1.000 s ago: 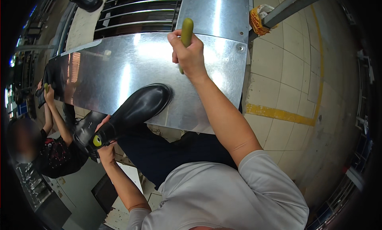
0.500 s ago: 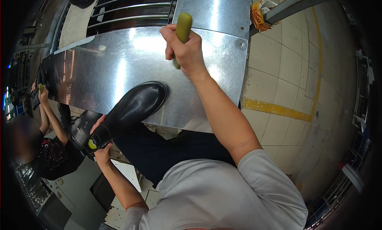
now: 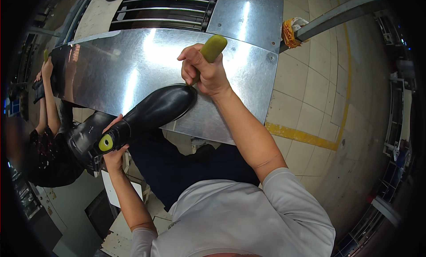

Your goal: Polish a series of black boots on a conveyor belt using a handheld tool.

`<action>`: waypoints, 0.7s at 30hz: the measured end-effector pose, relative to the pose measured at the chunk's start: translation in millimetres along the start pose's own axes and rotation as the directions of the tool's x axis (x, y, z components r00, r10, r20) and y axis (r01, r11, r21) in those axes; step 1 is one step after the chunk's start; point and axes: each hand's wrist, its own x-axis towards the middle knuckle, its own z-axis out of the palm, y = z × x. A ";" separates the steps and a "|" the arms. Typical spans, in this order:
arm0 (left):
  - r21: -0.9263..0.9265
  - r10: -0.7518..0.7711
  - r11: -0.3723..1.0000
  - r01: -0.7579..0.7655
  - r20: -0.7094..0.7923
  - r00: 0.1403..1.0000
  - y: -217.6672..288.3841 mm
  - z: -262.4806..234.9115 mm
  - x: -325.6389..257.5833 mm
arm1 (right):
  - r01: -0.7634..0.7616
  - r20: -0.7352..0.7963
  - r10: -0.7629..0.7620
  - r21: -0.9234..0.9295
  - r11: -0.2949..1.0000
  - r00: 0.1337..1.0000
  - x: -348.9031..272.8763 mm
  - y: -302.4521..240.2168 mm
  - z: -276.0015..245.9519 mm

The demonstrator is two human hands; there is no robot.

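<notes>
A black leather boot (image 3: 153, 112) lies on its side across the edge of a shiny metal table (image 3: 133, 66), toe toward the middle. My left hand (image 3: 114, 152) grips the boot at its ankle end, where a yellow-green round plug shows. My right hand (image 3: 205, 72) is closed around a tool with a yellow-green handle (image 3: 213, 47); the tool's tip touches the boot's toe.
A second black boot (image 3: 82, 139) sits just left of the held one. Another person (image 3: 44, 137) works at the left, arm raised holding something dark. A metal rack (image 3: 164, 8) lies beyond the table. A tiled floor with a yellow line (image 3: 301, 135) is on the right.
My right hand with the tool has come down and toward me, from the table's far part to the boot's toe. The boot and left hand have shifted slightly.
</notes>
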 end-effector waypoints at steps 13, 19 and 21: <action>0.401 0.189 0.913 -0.077 -0.249 0.950 10.0 84.2 -43.2 | 0.094 -0.392 -0.018 0.176 0.980 0.920 -41.8 22.0 -13.5; 0.111 0.117 0.991 -0.073 -0.480 0.870 8.5 86.5 -60.6 | -0.069 -0.411 0.066 0.008 0.998 0.909 -25.8 31.3 -10.8; 0.307 0.315 0.938 -0.158 -0.573 0.756 30.6 84.1 -58.0 | -0.118 -0.357 0.117 0.018 0.993 0.927 -28.3 14.2 -34.7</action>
